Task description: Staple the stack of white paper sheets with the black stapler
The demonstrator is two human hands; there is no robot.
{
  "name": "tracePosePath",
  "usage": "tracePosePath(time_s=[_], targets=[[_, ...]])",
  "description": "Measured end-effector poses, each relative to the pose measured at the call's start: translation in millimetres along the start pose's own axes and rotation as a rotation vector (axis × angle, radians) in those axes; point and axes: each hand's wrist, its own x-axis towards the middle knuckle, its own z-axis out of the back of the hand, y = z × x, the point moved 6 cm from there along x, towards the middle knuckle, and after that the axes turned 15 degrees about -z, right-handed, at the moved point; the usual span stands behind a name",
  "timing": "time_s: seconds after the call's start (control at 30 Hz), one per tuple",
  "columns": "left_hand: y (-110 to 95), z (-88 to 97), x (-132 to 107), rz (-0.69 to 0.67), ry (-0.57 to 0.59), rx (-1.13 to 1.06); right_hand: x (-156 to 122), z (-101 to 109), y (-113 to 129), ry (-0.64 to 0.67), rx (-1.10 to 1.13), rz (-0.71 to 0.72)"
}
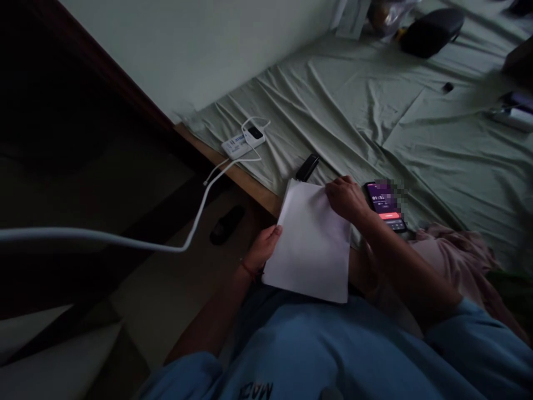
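Observation:
A white sheet of paper [312,244] lies over the edge of a bed covered with a pale green sheet [375,116]. My left hand [263,248] grips the paper's left edge, fingers curled round it. At the paper's upper right corner my right hand [346,197] presses down with the fingers bent on the paper. A lit phone [385,204] with a purple screen lies just right of my right hand. A small black object [307,167] rests just beyond the paper's top corner.
A white power bank [242,142] with a white cable [195,216] lies near the bed's wooden edge [250,186]; the cable trails left over the dark floor. A dark slipper [227,224] is on the floor. Pink cloth [453,255] lies at right; a black case [433,30] sits far back.

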Motion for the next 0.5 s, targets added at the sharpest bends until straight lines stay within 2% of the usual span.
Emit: tracePosePath(time_s=[0.1,0.33,0.5], targets=[[2.2,-1.1,-2.4,0.010,-0.004,-0.047,0.4,0.2,3.6,-0.034,0.000,-0.016],[10.5,-1.6,-5.8,0.050,-0.019,-0.094,12.5,-8.0,13.2,-0.024,0.013,0.008],[11.4,-5.1,-3.4,0.057,-0.012,-0.165,30.3,-10.5,26.7,0.064,0.064,0.025]])
